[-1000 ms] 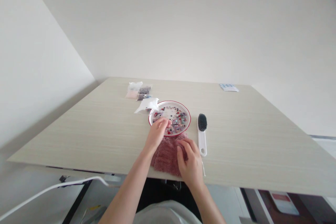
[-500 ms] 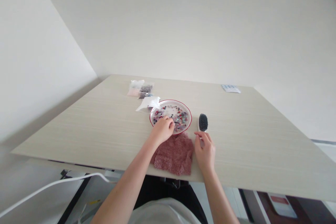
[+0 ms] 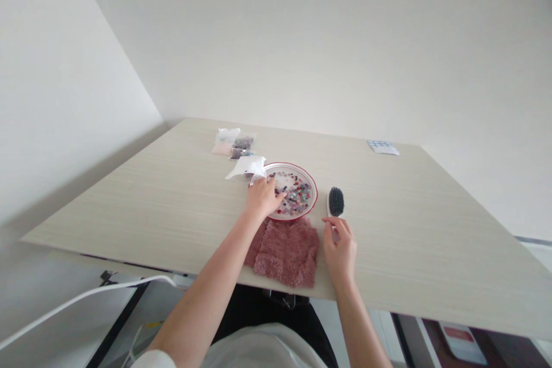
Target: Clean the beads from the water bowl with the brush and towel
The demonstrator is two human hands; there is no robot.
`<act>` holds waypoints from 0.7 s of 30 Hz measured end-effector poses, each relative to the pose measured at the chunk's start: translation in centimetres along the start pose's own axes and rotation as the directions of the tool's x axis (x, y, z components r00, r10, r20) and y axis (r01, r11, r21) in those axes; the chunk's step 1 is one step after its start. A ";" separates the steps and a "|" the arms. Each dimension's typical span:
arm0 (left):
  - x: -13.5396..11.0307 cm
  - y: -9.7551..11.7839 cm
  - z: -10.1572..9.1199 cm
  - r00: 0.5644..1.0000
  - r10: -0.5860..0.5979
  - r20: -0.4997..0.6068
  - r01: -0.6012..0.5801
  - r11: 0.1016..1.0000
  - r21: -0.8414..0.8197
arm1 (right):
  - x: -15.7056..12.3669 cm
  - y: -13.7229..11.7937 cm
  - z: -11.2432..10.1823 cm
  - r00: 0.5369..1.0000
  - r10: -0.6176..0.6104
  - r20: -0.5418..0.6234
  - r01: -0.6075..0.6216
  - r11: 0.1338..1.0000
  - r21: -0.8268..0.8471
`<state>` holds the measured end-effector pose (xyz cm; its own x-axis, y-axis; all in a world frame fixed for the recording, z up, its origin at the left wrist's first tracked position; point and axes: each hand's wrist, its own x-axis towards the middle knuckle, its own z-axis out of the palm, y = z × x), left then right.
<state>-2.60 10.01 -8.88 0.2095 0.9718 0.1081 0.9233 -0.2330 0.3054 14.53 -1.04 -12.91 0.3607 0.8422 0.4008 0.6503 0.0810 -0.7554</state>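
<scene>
- Head view: left hand (image 3: 262,198), thumb apart, over the plate's (image 3: 314,195) left rim, grip unclear; that rim likely kept beads (image 3: 297,192) from rolling;
- right hand (image 3: 340,247), fingers narrow, covered the brush (image 3: 336,201) handle, hold unclear; cloth (image 3: 288,256) lay by the near edge of the pale surface (image 3: 409,224);
- white walls (image 3: 302,40) rose behind.

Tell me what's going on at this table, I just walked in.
A person has the left hand at the left side of a red-rimmed plate of mixed beads; its exact hold is unclear. The right hand is at the handle end of a black-bristled brush, though its grip is hard to make out. A pink fuzzy cloth lies in front of the plate, and small bags lie beyond it to the left.
</scene>
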 end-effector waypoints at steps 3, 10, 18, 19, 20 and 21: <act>0.4 -0.2 0.1 0.999 -0.007 0.035 0.005 0.999 0.040 | 0.1 0.1 0.0 1.000 0.004 0.005 -0.004 1.000 0.001; 0.8 0.0 0.4 0.984 0.104 0.146 -0.096 0.993 -0.062 | 0.2 -0.1 0.0 1.000 0.004 0.006 -0.004 1.000 -0.005; 0.8 0.5 0.4 0.986 0.139 0.089 -0.124 0.979 -0.161 | 0.1 -0.1 0.0 1.000 0.012 0.001 -0.012 1.000 0.005; 0.8 0.5 0.4 0.988 0.136 0.079 -0.120 0.977 -0.178 | 0.1 -0.1 0.0 1.000 0.014 0.001 -0.014 1.000 0.006; 0.8 0.5 0.3 0.989 0.131 0.068 -0.115 0.974 -0.194 | 0.1 -0.1 0.0 1.000 0.016 0.002 -0.016 1.000 0.006; 0.8 0.5 0.3 0.990 0.128 0.057 -0.114 0.973 -0.202 | 0.1 -0.2 0.0 1.000 0.017 0.003 -0.017 1.000 0.007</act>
<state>-1.88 10.69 -8.95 0.3436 0.9346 0.0921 0.8091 -0.3444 0.4762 14.46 -0.93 -12.75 0.3699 0.8449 0.3865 0.6396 0.0701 -0.7655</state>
